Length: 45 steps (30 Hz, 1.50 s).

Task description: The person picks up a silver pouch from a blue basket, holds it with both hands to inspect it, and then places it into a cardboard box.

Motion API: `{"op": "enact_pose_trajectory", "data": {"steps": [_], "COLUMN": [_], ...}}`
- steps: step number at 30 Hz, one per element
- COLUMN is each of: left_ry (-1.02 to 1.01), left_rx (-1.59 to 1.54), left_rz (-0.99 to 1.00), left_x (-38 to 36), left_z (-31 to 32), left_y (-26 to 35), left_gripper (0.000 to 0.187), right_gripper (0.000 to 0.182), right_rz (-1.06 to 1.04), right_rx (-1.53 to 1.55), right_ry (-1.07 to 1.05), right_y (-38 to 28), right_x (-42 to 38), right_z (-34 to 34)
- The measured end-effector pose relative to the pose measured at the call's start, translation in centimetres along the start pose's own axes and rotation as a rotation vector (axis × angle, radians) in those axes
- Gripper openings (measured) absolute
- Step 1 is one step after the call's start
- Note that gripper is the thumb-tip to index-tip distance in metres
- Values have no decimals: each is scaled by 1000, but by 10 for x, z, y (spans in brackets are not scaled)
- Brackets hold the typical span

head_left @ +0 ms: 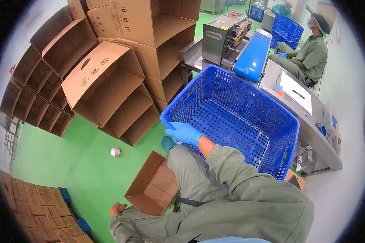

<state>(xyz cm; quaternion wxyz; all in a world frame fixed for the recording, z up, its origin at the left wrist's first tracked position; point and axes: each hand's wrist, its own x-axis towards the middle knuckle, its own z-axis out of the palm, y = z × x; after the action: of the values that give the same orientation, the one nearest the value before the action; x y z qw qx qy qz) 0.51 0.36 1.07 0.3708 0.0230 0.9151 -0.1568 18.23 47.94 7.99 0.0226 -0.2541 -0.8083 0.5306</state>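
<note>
A blue plastic crate (267, 106) with slotted walls and a perforated bottom stands tilted in front of me, and nothing lies in it. My right hand (184, 133), in a blue glove, grips the crate's near left rim. Off to the lower left, my left hand (117, 208) is bare and rests by my knee. Its fingers are mostly hidden, and I see nothing held in it. Beside my legs, an open cardboard box (153, 184) sits on the floor close to that hand.
A blue conveyor belt (253, 56) runs from a metal machine (215, 40) beyond the crate. Open cartons (105, 77) are stacked at left. A tape roll (115, 152) lies on the green floor. A seated co-worker (312, 54) is by stacked blue crates (287, 30); a steel table (326, 150) stands right.
</note>
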Motion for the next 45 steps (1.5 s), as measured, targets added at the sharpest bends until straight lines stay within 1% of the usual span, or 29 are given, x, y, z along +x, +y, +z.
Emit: {"op": "enact_pose_trajectory", "data": {"steps": [1, 3, 4, 6, 11, 13, 16, 24, 28, 31, 34, 40, 45], "left_ry": [-41, -20, 3, -3, 14, 53, 43, 7, 19, 9, 30, 6, 21], "left_rx": [-8, -11, -15, -16, -6, 14, 11, -7, 0, 6, 10, -7, -10], "left_rz": [-3, -8, -12, -12, 25, 16, 45, 18, 6, 17, 32, 31, 57], "left_x": [1, 6, 9, 13, 9, 8, 12, 6, 10, 8, 9, 11, 10], "left_z": [-1, 3, 5, 7, 5, 6, 8, 3, 6, 3, 5, 4, 5], "left_y": [0, -3, -4, -5, -5, -4, -7, -4, -4, -4, -4, -4, -6], "left_gripper": [50, 50, 50, 51, 52, 52, 52, 51, 52, 54, 54, 54, 53], "right_gripper": [44, 44, 44, 43, 43, 43, 44, 42, 42, 41, 40, 41, 42], "right_rz": [1, -90, -89, 6, -1, -11, 12, 9, 25, -7, -65, -11, 7], "right_rx": [0, -74, -74, -17, -24, -24, -28, -26, -27, 6, -50, -15, -86], "right_ry": [-1, 81, 80, 13, 21, 26, 2, 33, 5, 32, 57, 15, -8], "right_y": [1, 0, -2, -6, -9, -10, -11, -11, -11, -6, -2, -9, -17], "right_x": [0, -2, -3, -5, -7, -7, -8, -8, -8, -5, -3, -7, -11], "right_z": [0, 0, 0, -2, -2, -3, -4, -3, -3, -1, 0, -3, -7]}}
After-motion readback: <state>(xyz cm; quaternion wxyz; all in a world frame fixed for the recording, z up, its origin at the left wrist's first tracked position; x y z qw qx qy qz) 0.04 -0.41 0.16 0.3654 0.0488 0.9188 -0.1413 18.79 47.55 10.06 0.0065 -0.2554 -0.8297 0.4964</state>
